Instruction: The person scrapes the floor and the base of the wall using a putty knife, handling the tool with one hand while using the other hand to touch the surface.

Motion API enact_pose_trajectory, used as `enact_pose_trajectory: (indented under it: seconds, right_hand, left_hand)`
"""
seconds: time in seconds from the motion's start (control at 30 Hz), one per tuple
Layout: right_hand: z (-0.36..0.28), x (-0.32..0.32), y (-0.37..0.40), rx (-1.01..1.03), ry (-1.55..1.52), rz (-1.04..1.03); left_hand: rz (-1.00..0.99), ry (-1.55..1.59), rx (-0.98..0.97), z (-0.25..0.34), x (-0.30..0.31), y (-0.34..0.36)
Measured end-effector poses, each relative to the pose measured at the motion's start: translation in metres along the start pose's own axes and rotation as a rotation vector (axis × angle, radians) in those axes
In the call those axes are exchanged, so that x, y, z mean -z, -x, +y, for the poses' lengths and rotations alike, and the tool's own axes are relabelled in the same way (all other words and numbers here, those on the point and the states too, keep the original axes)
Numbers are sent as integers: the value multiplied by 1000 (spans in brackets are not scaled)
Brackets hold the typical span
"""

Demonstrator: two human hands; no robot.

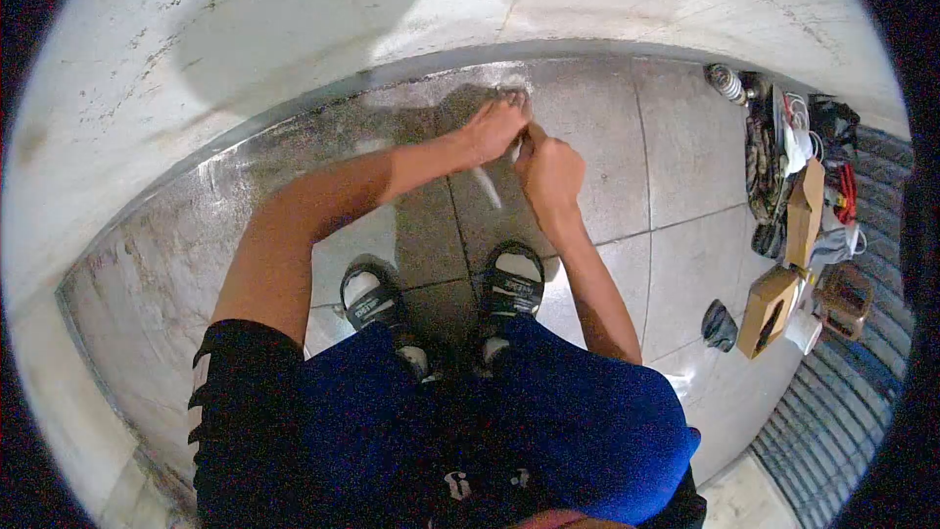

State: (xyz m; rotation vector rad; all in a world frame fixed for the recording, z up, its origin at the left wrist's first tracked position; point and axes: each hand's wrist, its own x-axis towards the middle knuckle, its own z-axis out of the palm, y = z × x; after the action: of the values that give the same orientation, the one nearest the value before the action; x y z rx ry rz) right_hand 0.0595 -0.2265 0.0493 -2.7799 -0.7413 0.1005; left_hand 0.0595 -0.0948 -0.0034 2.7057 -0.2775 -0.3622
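My left hand [496, 127] and my right hand [552, 174] meet in front of me, above the tiled floor close to the wall. Both have their fingers curled, with the fingertips drawn together at one spot. I cannot tell what they grip there, as the fingers cover it. Just below the left hand, a narrow whitish strip [487, 187] shows blurred against the grey tiles.
Grey floor tiles [597, 191] run up to a stained white wall [294, 29]. On the right lie cardboard boxes [767, 312], a dark crumpled bag [720, 326], a white coiled item [726, 83] and a brown basket [844, 302], beside a ribbed shutter [832, 402]. My sandalled feet [513, 279] stand below the hands.
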Motion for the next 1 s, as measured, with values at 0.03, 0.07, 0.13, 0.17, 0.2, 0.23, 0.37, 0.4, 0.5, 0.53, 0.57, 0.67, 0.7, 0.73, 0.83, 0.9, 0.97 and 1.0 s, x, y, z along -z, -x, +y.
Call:
enact_pose_trajectory:
  seconds: [0.03, 0.07, 0.13, 0.17, 0.2, 0.23, 0.37, 0.4, 0.5, 0.53, 0.57, 0.67, 0.7, 0.73, 0.83, 0.9, 0.97, 1.0]
  right_hand:
    - [-1, 1, -4, 23, 10, 8]
    - [-1, 6, -3, 12, 6, -1]
    - [0, 21, 4, -5, -2, -20]
    - [-2, 23, 6, -11, -20, -2]
    - [-2, 26, 9, -22, -37, 14]
    - [-2, 26, 9, -32, -52, 30]
    - [8, -17, -2, -8, -63, 120]
    - [8, -23, -4, -12, -33, 79]
    - [11, -37, 14, -28, 25, 7]
    - [9, -34, 21, -28, 40, -5]
    - [9, -30, 26, -42, 34, -21]
    - [13, -30, 20, -17, 49, -51]
    - [12, -29, 19, -8, 51, -40]
    - [11, -24, 16, 4, 55, -27]
    - [3, -1, 12, -15, 33, -35]
    - [1, -3, 10, -29, 11, -50]
    - [5, -16, 4, -28, 12, -57]
    - [7, -19, -4, -13, 5, -40]
  left_hand:
    - [-142, 39, 21, 6, 25, 0]
    - [-283, 75, 43, 8, 43, 0]
    - [-127, 84, -73, 10, 38, 10]
    - [-2, 63, -115, 7, 19, 10]
    - [122, 44, -159, 6, 3, 9]
    - [135, 14, -121, 1, -10, 1]
    - [256, -188, -101, -32, -29, -27]
    - [252, -246, -117, -33, -32, -26]
    - [219, -363, -182, -26, -48, -14]
    - [199, -370, -209, -20, -55, -8]
    - [179, -381, -235, -19, -59, -6]
    - [208, -297, -221, -23, -65, -6]
    - [182, -240, -213, -22, -62, -5]
    - [160, -183, -202, -21, -53, -6]
    - [65, -70, -209, -14, -26, -5]
    - [63, -70, -185, -14, -20, -3]
    - [146, -118, -131, -17, -27, -8]
    - [199, -110, -131, -22, -29, -16]
